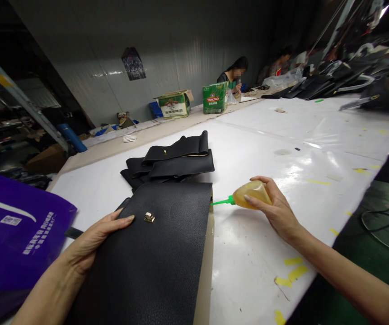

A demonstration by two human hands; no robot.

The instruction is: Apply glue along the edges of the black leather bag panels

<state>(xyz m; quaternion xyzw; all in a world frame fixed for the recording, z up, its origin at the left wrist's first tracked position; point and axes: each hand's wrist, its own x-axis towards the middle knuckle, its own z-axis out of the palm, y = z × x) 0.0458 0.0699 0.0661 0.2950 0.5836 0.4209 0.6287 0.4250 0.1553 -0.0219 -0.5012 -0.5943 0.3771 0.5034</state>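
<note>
A large black leather panel [167, 253] with a small gold clasp [149, 217] fills the near part of the table. My left hand [96, 232] grips its left edge, thumb on top and the other fingers hidden beneath. In my right hand [278, 207] is a glue bottle [253, 194], soft and amber, its fingers wrapped round the body. The bottle's thin green nozzle [223, 201] points left, its tip at the panel's right edge near the far corner. Just beyond lies a pile of black leather pieces [180, 158], the top one with a small gold fitting.
A purple bag [18, 239] is at my left. Two beer cartons [214, 98] stand along the far edge of the white table [262, 140]. Black bags and parts [333, 76] are heaped at the far right. Yellow scraps [296, 272] dot the right side. A person [231, 74] sits beyond.
</note>
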